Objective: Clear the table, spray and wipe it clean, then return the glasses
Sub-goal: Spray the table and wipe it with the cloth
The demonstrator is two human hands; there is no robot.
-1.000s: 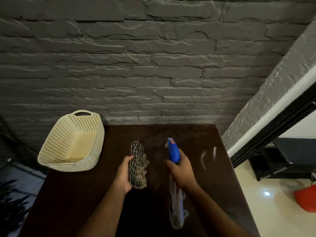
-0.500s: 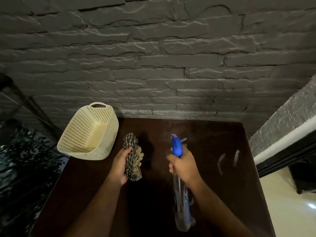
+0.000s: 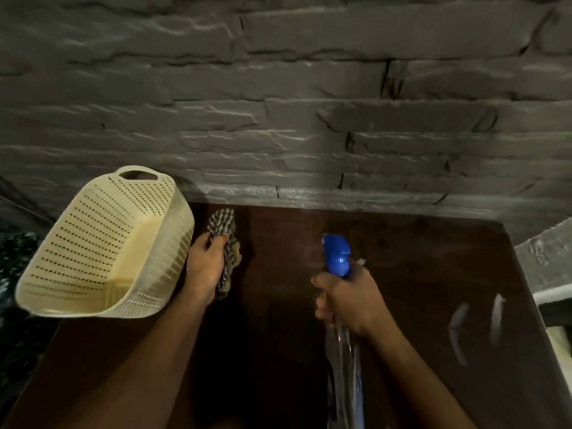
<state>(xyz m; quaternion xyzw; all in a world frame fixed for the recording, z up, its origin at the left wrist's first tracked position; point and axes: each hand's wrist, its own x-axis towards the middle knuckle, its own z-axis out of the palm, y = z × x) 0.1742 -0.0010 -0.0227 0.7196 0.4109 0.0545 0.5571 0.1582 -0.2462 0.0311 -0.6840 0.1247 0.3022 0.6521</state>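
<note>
The left hand point(image 3: 205, 267) has its fingers curled round a bunched checked cloth point(image 3: 225, 243), whose upper end sticks out above the knuckles and whose lower end hangs below the palm, over the dark brown table point(image 3: 278, 335) near its far left part. The right hand point(image 3: 348, 297) is wrapped round the neck of a spray bottle point(image 3: 337, 252), fingers closed on it just below the blue nozzle head, which points away toward the wall; the clear body of the bottle runs down under the wrist toward the near edge. A faint mist hangs just ahead of the nozzle. Just beside the left hand, a cream perforated basket point(image 3: 102, 252) sits at the table's left edge, partly overhanging it. Two pale streaks of reflection lie on the table's right side. A grey stone wall point(image 3: 278, 103) stands behind the table
</note>
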